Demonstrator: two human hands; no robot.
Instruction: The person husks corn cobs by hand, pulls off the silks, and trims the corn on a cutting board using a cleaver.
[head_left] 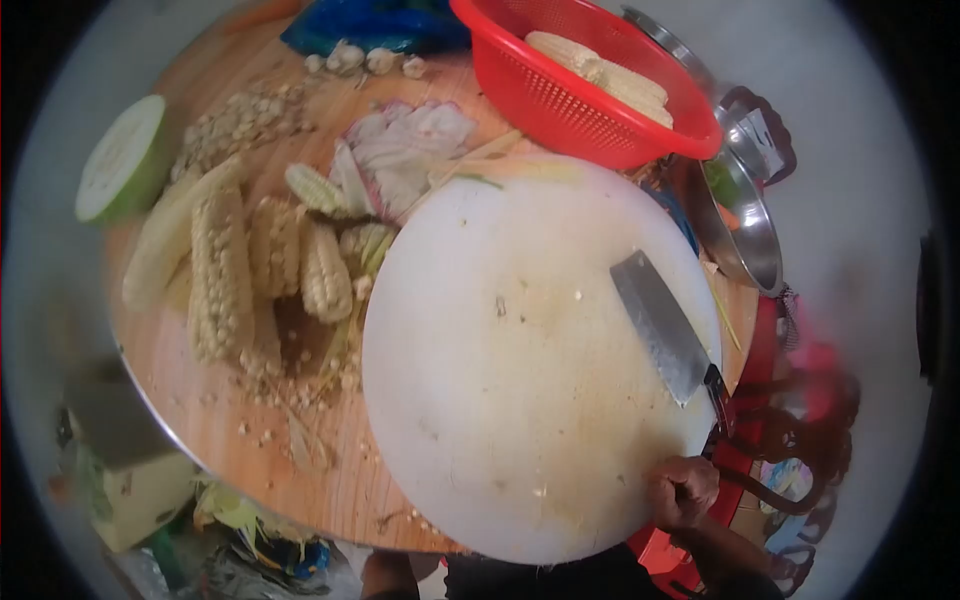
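My right hand [683,490] is curled into a loose fist at the lower right rim of a round white cutting board [480,400]. Nothing shows in its fingers. Above it a cleaver [662,325] lies flat on the board, its dark handle over the right edge, apart from my hand. My left hand is not visible; a patch of skin at the bottom edge cannot be made out. Left of the board lie several corn cobs [220,275], some partly stripped, with loose kernels [265,385] and husk bits around them.
A red colander [560,105] with corn cobs stands at the back. Steel bowls [740,215] are at right. Garlic bulbs [347,57], a blue plastic bag [375,25], a pile of pale pieces [240,125] and a cut green gourd [125,160] lie along the wooden table [320,500].
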